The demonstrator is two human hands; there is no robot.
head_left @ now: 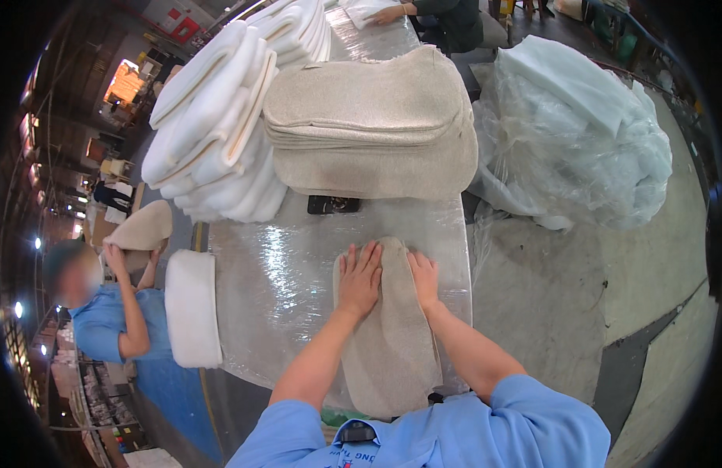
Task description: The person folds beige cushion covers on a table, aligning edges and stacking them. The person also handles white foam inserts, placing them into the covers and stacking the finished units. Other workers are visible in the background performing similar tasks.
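A long beige fabric cover (pixel 391 351) lies lengthwise in front of me on the plastic-wrapped table (pixel 256 312), its near end close to my body. My left hand (pixel 361 279) is flat on the far left part of the cover, fingers stretched out. Along the cover's far right edge rests my right hand (pixel 423 279), its fingers pointing forward and partly hard to see. Farther back stands a stack of similar beige covers (pixel 369 101) with rounded ends. A small dark flat object (pixel 334 204) lies at the front of that stack.
Folded white padding (pixel 213 125) is piled at the back left, and a white padding roll (pixel 193 308) sits on the left edge. A co-worker (pixel 115 304) there lifts a beige piece (pixel 142 226). Clear plastic wraps a white bundle (pixel 579 132) at right. Another person's hand (pixel 386 15) shows at the far end.
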